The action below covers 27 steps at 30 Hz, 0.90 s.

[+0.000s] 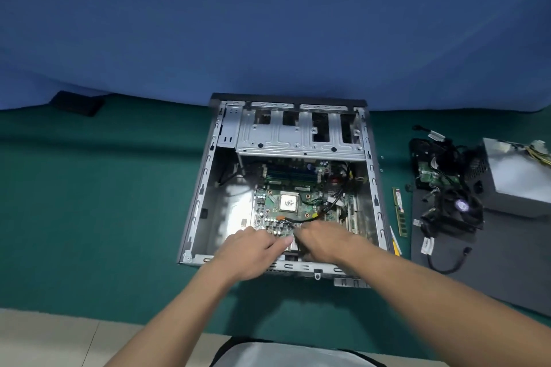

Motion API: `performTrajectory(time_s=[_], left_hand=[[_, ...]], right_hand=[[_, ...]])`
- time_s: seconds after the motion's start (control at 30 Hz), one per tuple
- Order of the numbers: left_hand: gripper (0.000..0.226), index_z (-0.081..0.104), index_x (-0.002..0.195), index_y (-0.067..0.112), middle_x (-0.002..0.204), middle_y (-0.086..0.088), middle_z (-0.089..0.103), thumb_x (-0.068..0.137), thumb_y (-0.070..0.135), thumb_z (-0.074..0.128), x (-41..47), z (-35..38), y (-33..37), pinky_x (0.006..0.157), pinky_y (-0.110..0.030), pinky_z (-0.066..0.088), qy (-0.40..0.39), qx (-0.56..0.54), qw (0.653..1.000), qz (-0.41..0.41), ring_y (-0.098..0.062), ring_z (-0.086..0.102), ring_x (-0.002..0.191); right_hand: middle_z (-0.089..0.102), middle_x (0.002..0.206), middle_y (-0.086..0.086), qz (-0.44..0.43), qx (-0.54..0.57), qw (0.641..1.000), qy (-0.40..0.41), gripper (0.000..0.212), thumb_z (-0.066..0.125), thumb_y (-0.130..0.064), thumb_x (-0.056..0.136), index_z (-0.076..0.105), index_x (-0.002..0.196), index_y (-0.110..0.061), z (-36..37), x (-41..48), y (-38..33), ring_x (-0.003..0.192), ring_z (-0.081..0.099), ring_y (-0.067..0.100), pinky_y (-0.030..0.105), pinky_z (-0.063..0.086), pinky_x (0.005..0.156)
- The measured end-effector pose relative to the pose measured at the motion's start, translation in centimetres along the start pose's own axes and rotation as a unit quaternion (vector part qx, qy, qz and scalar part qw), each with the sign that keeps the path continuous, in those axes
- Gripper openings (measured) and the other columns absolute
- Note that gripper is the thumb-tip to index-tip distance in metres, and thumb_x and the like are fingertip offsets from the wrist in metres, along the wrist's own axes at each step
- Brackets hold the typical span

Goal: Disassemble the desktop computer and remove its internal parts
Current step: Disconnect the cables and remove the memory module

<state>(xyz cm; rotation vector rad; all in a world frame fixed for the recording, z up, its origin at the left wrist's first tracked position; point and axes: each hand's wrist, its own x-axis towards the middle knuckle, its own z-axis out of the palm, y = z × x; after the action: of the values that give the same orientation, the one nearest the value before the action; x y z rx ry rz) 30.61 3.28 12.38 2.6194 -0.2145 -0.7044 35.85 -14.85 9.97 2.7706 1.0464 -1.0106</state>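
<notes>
So, the open grey metal desktop case (198, 202) is laid flat on a dark green mat (89, 202), side panel off. Inside the case, the green motherboard (316, 205) is still seated on the floor, with a square silver processor (288, 202) exposed at its middle and a black cable (313, 217) draped across it. A silver drive cage (298, 134) is fixed across the case's far end.

Both hands are reached in over the case's near wall. The left hand (253, 250) is held with fingers stretched out fairly straight, tips laid on the near edge of the board, nothing gripped. The right hand (322, 240) is smeared by motion blur; its fingers look curled down onto the board, but it can't be told whether anything is actually pinched.

Right of the case, a thin green memory stick (400, 211) is lying on the mat. Further right of the case, a flat dark grey panel (447, 271) is loaded with a black cooler fan (459, 208), loose black wiring (441, 158) and a silver boxy power supply (518, 179). Far left of the case, a small black object (77, 103) is left by the blue backdrop (268, 24).
</notes>
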Motion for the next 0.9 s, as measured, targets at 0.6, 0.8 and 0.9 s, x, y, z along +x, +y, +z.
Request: performTrajectory(time_s=[0.6, 0.8, 0.9], left_hand=[[0.066, 0.046, 0.060, 0.012, 0.056, 0.001, 0.051, 0.098, 0.061, 0.022, -1.5, 1.1, 0.1, 0.055, -0.031, 0.030, 0.097, 0.047, 0.992, 0.063, -0.021, 0.057, 0.063], [0.063, 0.049, 0.065, 0.015, 0.077, -0.011, 0.065, 0.099, 0.058, 0.020, -1.5, 1.3, 0.5, 0.067, -0.035, 0.033, 0.105, 0.057, 0.991, 0.057, -0.033, 0.061, 0.087], [0.061, 0.042, 0.060, 0.016, 0.084, -0.012, 0.067, 0.100, 0.057, 0.019, -1.6, 1.5, 0.4, 0.070, -0.036, 0.031, 0.114, 0.059, 0.990, 0.051, -0.034, 0.060, 0.092]], right_hand=[[0.052, 0.105, 0.013, 0.025, -0.003, 0.998, 0.057, 0.019, 0.057, -0.001, 0.084, 0.054, 0.102, -0.005, -3.8, -1.4, -1.3, 0.086, 0.057, 0.030, 0.031, 0.041, 0.063], [0.060, 0.117, 0.016, 0.030, 0.047, 0.997, 0.060, 0.031, 0.046, -0.001, 0.087, 0.057, 0.116, -0.004, -9.0, -2.4, -0.7, 0.110, 0.055, 0.033, 0.043, 0.048, 0.093], [0.051, 0.138, 0.013, 0.037, 0.097, 0.991, 0.088, 0.043, 0.044, -0.004, 0.091, 0.050, 0.133, -0.004, -11.5, -3.2, -1.0, 0.128, 0.046, 0.028, 0.035, 0.038, 0.106]])
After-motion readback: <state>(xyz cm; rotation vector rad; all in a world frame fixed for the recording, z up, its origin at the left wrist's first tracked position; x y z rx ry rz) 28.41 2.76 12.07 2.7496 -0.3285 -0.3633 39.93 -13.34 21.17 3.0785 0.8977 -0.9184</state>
